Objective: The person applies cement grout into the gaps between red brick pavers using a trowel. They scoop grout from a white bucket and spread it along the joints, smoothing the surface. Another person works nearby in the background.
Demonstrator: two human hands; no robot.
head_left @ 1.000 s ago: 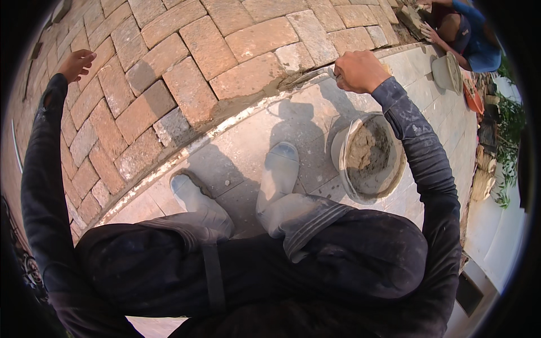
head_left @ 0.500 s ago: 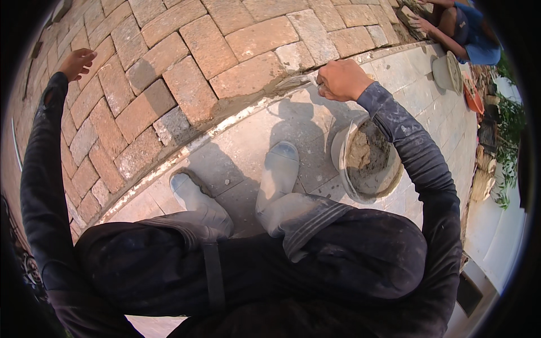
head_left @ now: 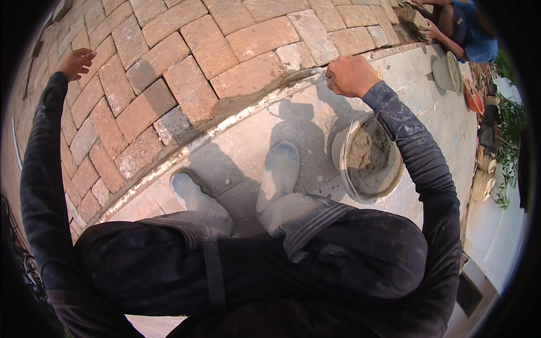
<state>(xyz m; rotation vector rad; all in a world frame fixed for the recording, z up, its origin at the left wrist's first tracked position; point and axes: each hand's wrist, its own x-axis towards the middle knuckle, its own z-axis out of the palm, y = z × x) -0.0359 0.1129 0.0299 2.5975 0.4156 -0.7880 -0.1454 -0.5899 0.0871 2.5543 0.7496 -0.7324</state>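
My right hand [head_left: 352, 78] is closed round the handle of a small trowel. The thin metal blade of the trowel [head_left: 309, 73] points left and lies along the joint where the brick paving [head_left: 248, 81] meets the pale tiles. Wet grey mortar [head_left: 234, 107] is smeared in this joint and on the edges of the nearest bricks. Far to the left, my left hand [head_left: 77, 64] is held out over the bricks with loosely curled fingers, holding nothing. Below my right forearm stands a bucket [head_left: 345, 169] with mortar inside, partly covered by the sleeve.
My boots [head_left: 280, 169] stand on the pale tiled floor [head_left: 236, 197]. At the upper right another person in a blue shirt [head_left: 482, 34] crouches, hands at a brick [head_left: 416, 19]. Near that person are a second bucket [head_left: 447, 73] and an orange container [head_left: 473, 97].
My right hand has shifted slightly right and up, and more of the trowel blade shows. The co-worker's hands have moved a little, with a brick now showing at them. My left hand stays put.
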